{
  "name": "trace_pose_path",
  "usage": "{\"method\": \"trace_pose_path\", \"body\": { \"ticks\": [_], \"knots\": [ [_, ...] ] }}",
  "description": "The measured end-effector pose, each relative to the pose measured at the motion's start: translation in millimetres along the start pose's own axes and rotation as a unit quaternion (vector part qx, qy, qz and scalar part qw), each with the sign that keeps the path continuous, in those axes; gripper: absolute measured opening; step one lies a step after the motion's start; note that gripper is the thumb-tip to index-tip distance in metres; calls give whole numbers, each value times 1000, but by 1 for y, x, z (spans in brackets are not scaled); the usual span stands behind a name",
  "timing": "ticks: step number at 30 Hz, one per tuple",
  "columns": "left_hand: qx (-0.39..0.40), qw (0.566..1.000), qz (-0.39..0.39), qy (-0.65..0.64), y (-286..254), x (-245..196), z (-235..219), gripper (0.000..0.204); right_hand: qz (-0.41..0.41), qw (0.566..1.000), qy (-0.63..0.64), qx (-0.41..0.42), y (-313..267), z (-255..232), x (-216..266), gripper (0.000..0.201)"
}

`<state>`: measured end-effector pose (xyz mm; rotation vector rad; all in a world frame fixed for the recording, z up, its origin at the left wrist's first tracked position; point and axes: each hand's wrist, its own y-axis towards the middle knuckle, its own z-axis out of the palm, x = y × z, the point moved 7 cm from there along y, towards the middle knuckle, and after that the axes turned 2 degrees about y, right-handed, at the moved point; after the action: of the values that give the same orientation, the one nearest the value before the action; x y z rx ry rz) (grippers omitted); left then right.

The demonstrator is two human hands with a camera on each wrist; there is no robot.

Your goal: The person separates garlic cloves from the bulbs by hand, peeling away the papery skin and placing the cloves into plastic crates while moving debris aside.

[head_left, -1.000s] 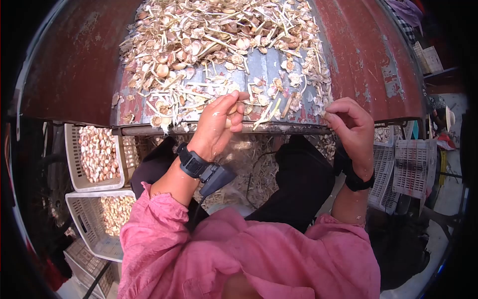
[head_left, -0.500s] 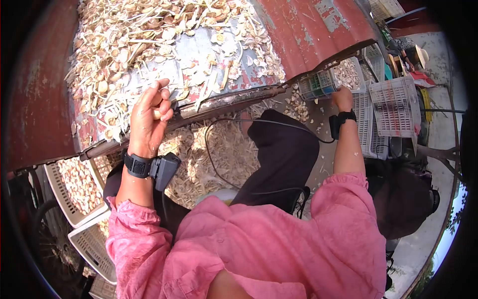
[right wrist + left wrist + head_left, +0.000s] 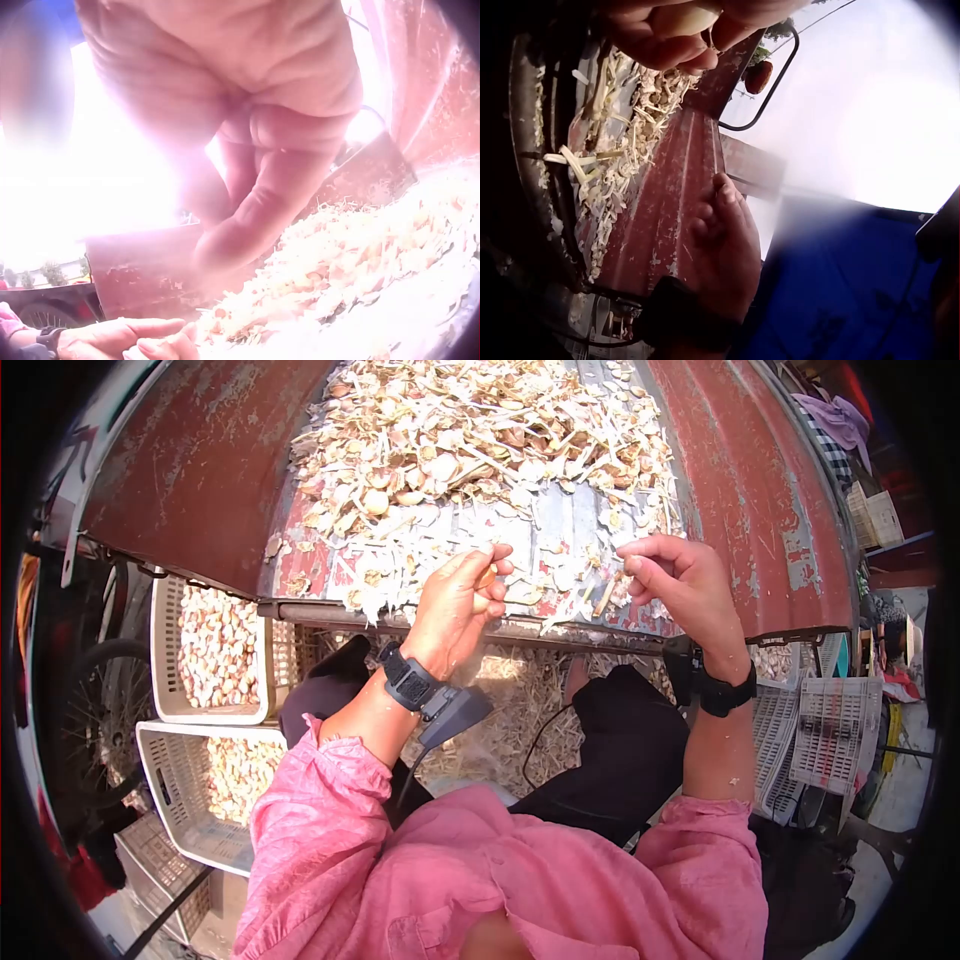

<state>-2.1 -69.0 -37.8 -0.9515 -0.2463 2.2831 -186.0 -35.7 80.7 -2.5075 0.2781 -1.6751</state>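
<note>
My left hand is raised over the near edge of the red metal trough, fingers curled round a pale garlic clove. The clove shows best in the left wrist view, between fingers and thumb. My right hand hovers to the right, over the same edge, with fingers loosely bent and thumb near the index finger. Nothing shows between its fingertips in the right wrist view. Below and beyond both hands spreads a heap of garlic skins and dry stalks, some loose cloves among them.
On the left, one crate holds reddish cloves, and another crate below it holds paler peeled ones. White crates stand at the right. Skins cover the floor between my dark-trousered legs. A cable runs near the right leg.
My right hand reached out right and down to a crate of cloves half a second ago, then came back over the trough. The left hand keeps its clove; the head view turned right and back.
</note>
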Motion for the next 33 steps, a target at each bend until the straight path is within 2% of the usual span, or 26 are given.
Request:
{"method": "trace_pose_path", "body": {
  "ticks": [2,4,6,7,8,10,11,13,15,16,17,19,21,23,25,27,28,31,33],
  "knots": [
    [3,1000,1,12,0,-2,1,26,-54,998,0,-10,55,17,-4,17],
    [12,1000,6,15,1,-5,0,25,-41,992,-101,-69,110,24,-18,19],
    [12,1000,3,12,1,-9,0,24,-72,971,-218,-71,155,38,-32,25],
    [8,1000,-1,13,1,-9,0,24,-93,951,-286,-73,169,44,-39,28],
    [6,1000,2,10,1,-10,0,24,-96,951,-286,-70,171,47,-34,28],
    [-4,1000,-6,15,2,-12,-1,23,-133,913,-387,-6,167,62,-24,33],
    [-6,1000,-5,12,2,-12,-2,23,-99,932,-349,8,164,60,-32,35],
    [-1,1000,0,20,3,-12,-1,24,-81,959,-273,-6,136,59,-27,34],
    [-9,1000,2,24,4,-10,-2,24,-97,983,-154,-35,106,60,-23,35],
    [-6,999,19,40,5,-10,-1,24,-155,979,-126,-43,88,64,-12,34],
    [-3,998,36,57,6,-8,1,25,-172,976,-120,-53,73,69,-6,31],
    [-18,997,40,69,5,-7,3,26,-182,978,-79,-63,49,78,1,30],
    [-13,990,57,126,4,-6,7,27,-186,977,-87,-63,36,85,4,30],
    [2,991,71,109,2,-2,11,27,-233,961,-131,-64,24,88,11,29],
    [-1,987,88,132,1,-5,15,25,-231,966,-95,-69,20,82,11,29],
    [11,987,85,139,4,-3,15,22,-184,983,-19,-18,22,76,0,30],
    [12,985,79,152,5,-3,15,21,-182,983,-18,-20,23,73,-3,30],
    [19,981,79,175,4,-6,19,16,-208,978,13,9,24,69,-7,30],
    [28,971,59,228,2,-7,19,14,-245,968,-29,45,22,69,-2,27]
  ]
}}
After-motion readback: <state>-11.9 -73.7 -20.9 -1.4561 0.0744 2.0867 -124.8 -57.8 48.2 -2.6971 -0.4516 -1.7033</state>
